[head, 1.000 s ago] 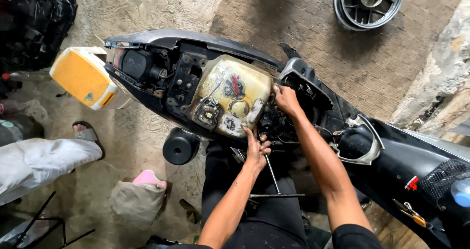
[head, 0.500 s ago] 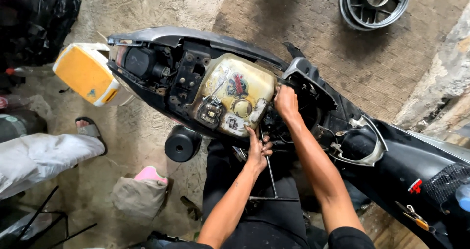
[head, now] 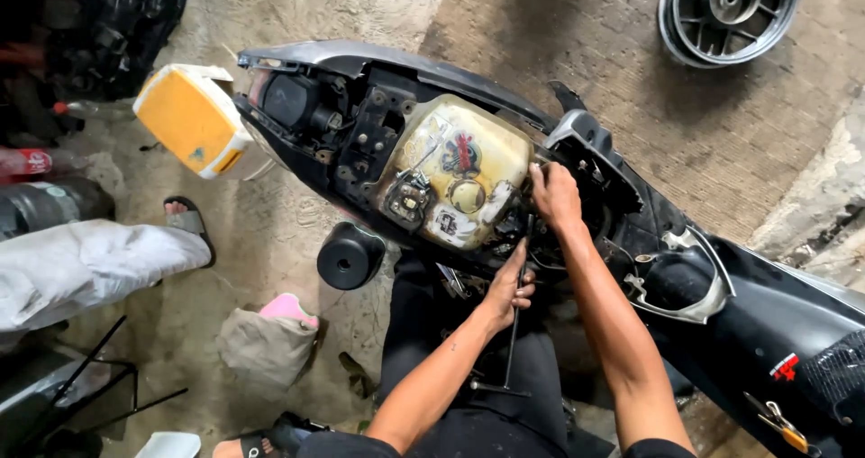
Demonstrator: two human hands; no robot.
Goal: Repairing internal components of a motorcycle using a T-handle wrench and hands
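Note:
A stripped black scooter (head: 721, 287) lies across the view with its seat off, showing a dirty cream fuel tank (head: 459, 174). My left hand (head: 509, 287) is closed around the shaft of a long T-handle wrench (head: 511, 350), just below the tank's near edge. My right hand (head: 554, 197) is pressed into the frame at the tank's right end, fingers curled on parts there; what it grips is hidden. The yellow tail light (head: 189, 120) sticks out at the far left end.
A bare wheel rim (head: 730, 12) lies on the concrete at top right. Another person's leg in light trousers (head: 86, 264) with a sandal is at the left. A black round part (head: 347, 255), a rag (head: 266, 345) and bottles (head: 31, 165) are on the floor.
The view has shifted slightly. My left hand stays on the wrench shaft and my right hand stays at the tank's right end.

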